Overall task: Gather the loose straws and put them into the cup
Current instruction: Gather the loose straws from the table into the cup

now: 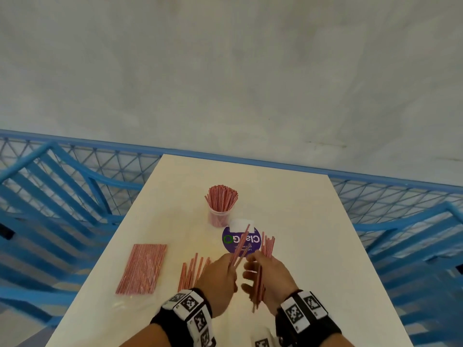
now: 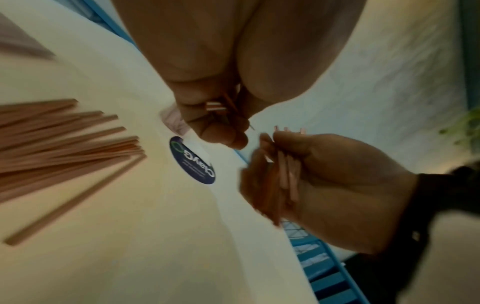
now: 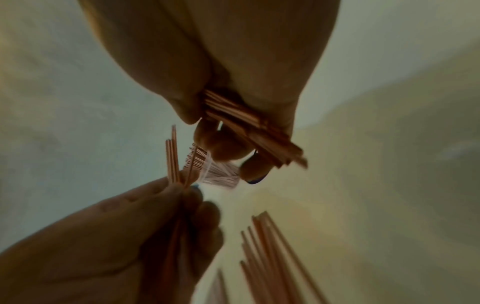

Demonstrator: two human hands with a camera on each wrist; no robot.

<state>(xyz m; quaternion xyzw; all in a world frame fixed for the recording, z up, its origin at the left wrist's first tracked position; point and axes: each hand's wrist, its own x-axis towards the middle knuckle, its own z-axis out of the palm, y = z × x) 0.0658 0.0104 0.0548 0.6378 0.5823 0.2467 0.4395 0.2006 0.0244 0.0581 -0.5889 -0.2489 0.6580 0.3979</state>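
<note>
A clear cup (image 1: 220, 216) packed with red-and-white straws stands mid-table; it shows small and blurred as the cup (image 3: 218, 170) in the right wrist view. My left hand (image 1: 221, 276) pinches a few straws (image 1: 240, 245) that point up and away over the table. Close beside it, my right hand (image 1: 265, 274) grips a thicker bundle of straws (image 1: 259, 284), seen up close as the bundle (image 3: 249, 123). Loose straws (image 1: 193, 270) lie on the table left of my left hand, and another small group (image 1: 268, 245) lies beyond my right hand.
A flat clear packet of straws (image 1: 142, 269) lies at the left of the white table (image 1: 313, 221). A round purple sticker (image 1: 253, 242) sits just before the cup. Blue chairs (image 1: 50, 186) and a blue mesh railing flank the table on both sides.
</note>
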